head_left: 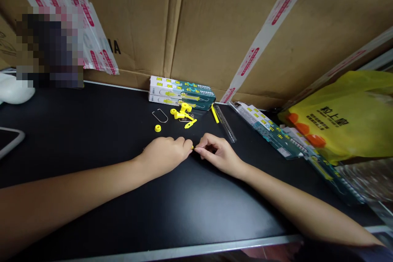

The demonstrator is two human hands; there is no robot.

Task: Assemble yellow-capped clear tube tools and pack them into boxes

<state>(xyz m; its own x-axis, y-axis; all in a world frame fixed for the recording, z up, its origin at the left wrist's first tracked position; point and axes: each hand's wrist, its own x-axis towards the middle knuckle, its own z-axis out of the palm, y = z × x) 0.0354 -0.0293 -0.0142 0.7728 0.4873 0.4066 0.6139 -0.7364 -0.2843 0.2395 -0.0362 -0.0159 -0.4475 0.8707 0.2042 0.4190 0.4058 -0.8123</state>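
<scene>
My left hand (pixel 167 153) is closed around a small yellow plastic piece (pixel 192 147), of which only the tip shows at the fingertips. Right beside it, my right hand (pixel 221 155) pinches something tiny at that tip; it is too small to name. Beyond my hands lie several yellow plastic parts (pixel 184 111), a yellow ring-shaped cap (pixel 157 128) and a flat yellow piece (pixel 190 124). A bent metal wire loop (pixel 160 116) rests to their left. On the right are a yellow rod (pixel 215 114) and a clear plastic tube (pixel 225 125).
Two stacked printed boxes (pixel 182 92) stand against a cardboard wall (pixel 138 20) at the back. More flat boxes (pixel 270 131) lie on the right, near a yellow bag (pixel 340 118) with orange things. A white-edged device (pixel 10 141) sits at the left of the black table (pixel 196 213).
</scene>
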